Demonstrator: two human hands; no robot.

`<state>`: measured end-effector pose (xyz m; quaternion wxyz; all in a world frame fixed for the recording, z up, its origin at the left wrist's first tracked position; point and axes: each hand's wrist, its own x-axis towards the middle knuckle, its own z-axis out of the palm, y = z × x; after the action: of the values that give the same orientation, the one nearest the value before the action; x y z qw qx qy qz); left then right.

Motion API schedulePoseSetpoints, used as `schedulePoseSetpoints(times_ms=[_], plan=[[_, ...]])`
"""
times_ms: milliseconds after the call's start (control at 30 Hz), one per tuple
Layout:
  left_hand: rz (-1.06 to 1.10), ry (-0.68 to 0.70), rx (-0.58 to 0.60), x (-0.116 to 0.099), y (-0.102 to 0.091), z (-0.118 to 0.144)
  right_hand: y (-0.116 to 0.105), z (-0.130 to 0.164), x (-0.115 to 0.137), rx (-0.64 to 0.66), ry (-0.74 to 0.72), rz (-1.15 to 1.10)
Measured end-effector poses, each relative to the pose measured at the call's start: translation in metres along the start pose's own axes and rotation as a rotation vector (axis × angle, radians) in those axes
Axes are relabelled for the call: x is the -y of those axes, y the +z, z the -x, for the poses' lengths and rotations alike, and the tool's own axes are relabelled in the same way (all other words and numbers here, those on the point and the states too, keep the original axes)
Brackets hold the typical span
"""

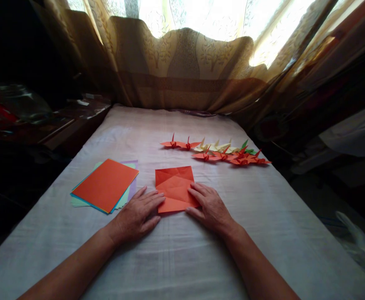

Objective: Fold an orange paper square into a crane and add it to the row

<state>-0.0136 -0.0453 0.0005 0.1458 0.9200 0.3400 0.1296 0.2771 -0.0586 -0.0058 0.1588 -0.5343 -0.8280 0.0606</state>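
Brightly backlit curtain (182,58), pale cloth (176,254), creased paper (176,188)

A single camera, worn on the person's head, looks forward and down along the pale cloth (176,258), facing the curtain (182,89) beyond its far end. It sits above the near part of the cloth, close enough that both forearms (76,260) run in large from the bottom edge. The folded orange paper (176,191) falls just below mid-picture, with the paper birds (204,156) farther off. The wide view also takes in a dark ledge (60,130) at left and white fabric (353,131) at right.
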Motion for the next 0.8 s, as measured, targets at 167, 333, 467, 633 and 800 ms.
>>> schedulePoseSetpoints(times_ms=[167, 333, 467, 633, 800], plan=[[-0.014, -0.017, -0.003, 0.007, -0.004, -0.003, 0.004, -0.002, -0.007, 0.053, -0.027, -0.059], [-0.026, -0.090, -0.008, 0.017, -0.006, -0.016, 0.000, -0.003, -0.006, 0.108, -0.047, -0.102], [-0.086, -0.143, -0.048, 0.020, -0.003, -0.021, -0.001, -0.003, -0.007, 0.120, -0.049, -0.109], [-0.150, -0.155, -0.091, 0.018, 0.005, -0.019, 0.001, -0.002, -0.005, 0.074, -0.053, -0.097], [-0.229, -0.158, -0.119, 0.015, 0.011, -0.017, 0.005, -0.001, -0.005, -0.026, -0.046, -0.083]])
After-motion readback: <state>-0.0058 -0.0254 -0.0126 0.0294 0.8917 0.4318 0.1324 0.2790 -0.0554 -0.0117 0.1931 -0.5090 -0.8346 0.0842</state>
